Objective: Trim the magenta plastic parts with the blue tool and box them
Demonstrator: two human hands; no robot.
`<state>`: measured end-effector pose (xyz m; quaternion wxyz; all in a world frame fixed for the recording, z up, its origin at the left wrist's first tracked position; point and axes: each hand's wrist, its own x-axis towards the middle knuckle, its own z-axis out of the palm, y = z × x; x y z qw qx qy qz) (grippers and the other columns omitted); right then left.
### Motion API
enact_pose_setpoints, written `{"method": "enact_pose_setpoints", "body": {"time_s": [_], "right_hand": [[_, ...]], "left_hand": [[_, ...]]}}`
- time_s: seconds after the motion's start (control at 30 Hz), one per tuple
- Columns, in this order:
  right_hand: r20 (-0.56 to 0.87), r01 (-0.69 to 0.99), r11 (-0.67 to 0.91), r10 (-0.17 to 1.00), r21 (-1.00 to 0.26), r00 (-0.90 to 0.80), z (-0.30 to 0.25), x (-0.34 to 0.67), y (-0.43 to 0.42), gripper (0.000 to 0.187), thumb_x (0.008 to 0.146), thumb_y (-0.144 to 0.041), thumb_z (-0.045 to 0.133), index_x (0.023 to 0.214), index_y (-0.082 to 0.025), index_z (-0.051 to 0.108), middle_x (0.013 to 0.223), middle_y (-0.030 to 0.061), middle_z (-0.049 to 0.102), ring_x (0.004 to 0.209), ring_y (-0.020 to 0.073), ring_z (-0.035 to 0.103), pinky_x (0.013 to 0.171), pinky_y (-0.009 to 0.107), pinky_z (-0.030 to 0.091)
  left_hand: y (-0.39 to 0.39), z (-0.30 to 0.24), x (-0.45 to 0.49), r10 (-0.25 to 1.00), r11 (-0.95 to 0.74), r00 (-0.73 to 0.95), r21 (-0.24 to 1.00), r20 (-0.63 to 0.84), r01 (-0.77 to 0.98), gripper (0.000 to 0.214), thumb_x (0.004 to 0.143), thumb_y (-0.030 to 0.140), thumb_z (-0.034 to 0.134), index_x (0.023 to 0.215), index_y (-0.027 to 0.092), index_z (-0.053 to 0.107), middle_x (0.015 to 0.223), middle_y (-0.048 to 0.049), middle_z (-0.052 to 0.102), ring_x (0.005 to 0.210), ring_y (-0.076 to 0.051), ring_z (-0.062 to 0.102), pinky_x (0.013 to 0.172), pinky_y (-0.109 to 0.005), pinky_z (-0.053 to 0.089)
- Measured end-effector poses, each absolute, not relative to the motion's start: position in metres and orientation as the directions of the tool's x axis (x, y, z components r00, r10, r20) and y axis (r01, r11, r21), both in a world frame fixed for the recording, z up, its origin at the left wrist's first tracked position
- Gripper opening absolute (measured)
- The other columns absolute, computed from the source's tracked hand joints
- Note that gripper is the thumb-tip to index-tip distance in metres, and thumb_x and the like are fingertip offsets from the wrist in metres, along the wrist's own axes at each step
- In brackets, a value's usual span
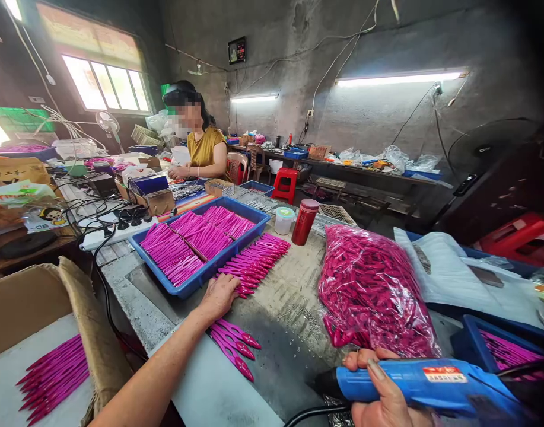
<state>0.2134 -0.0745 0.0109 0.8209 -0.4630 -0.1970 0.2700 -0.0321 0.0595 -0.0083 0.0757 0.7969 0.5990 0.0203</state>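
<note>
My left hand (219, 295) lies flat with fingers stretched on the near end of a row of magenta plastic pieces (254, 262) laid out on the grey worktable (280, 320). A few more magenta pieces (234, 345) lie just under my forearm. My right hand (382, 391) is wrapped round a blue electric tool (423, 385) at the bottom right, its black cord trailing left. A blue tray (200, 243) filled with stacked magenta pieces sits beyond my left hand.
A clear bag of magenta pieces (374, 290) lies at the right. A red flask (304, 222) and a small jar (283, 220) stand behind. A cardboard box (44, 344) holding magenta pieces is at the left. Another person (200, 142) sits at the far end.
</note>
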Motion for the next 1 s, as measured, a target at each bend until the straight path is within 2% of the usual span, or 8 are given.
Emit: {"method": "enact_pose_setpoints", "body": {"time_s": [0.3,0.53,0.7,1.0], "right_hand": [[0.133,-0.231,0.478,0.612,-0.847,0.78,0.005,0.215,-0.072,0.033,0.059,-0.029,0.076,0.082,-0.017,0.055,0.06,-0.0016,0.057,0.048,0.0168,0.055,0.049,0.033,0.046],[0.122,-0.237,0.483,0.601,-0.843,0.79,0.007,0.214,-0.071,0.033,0.059,-0.029,0.075,0.081,-0.017,0.055,0.06,-0.0019,0.057,0.049,0.0164,0.055,0.05,0.032,0.046],[0.101,-0.253,0.473,0.604,-0.844,0.791,0.007,0.215,-0.07,0.034,0.058,-0.03,0.075,0.082,-0.017,0.054,0.059,-0.0023,0.057,0.049,0.0167,0.055,0.052,0.032,0.045],[0.113,-0.267,0.484,0.622,-0.834,0.775,0.006,0.217,-0.071,0.033,0.061,-0.03,0.073,0.083,-0.018,0.053,0.059,-0.0028,0.056,0.05,0.0157,0.055,0.055,0.031,0.045]], "left_hand": [[0.048,0.001,-0.021,0.948,-0.316,0.319,0.137,-0.002,0.939,0.012,0.091,0.021,0.047,0.101,0.021,0.055,0.109,-0.0052,0.061,0.106,-0.022,0.049,0.081,-0.033,0.035],[0.02,-0.002,0.011,0.797,-0.564,0.594,0.222,-0.108,0.796,0.006,0.088,0.019,0.051,0.091,0.02,0.057,0.101,-0.0027,0.062,0.098,-0.02,0.053,0.083,-0.033,0.034],[0.022,-0.008,0.014,0.788,-0.553,0.597,0.252,-0.151,0.794,0.01,0.087,0.017,0.051,0.091,0.021,0.059,0.101,-0.0022,0.063,0.101,-0.021,0.054,0.081,-0.032,0.034],[0.022,-0.005,0.016,0.796,-0.54,0.59,0.284,-0.134,0.792,0.016,0.09,0.029,0.049,0.088,0.022,0.064,0.097,-0.0027,0.064,0.097,-0.019,0.055,0.082,-0.029,0.038]]}}
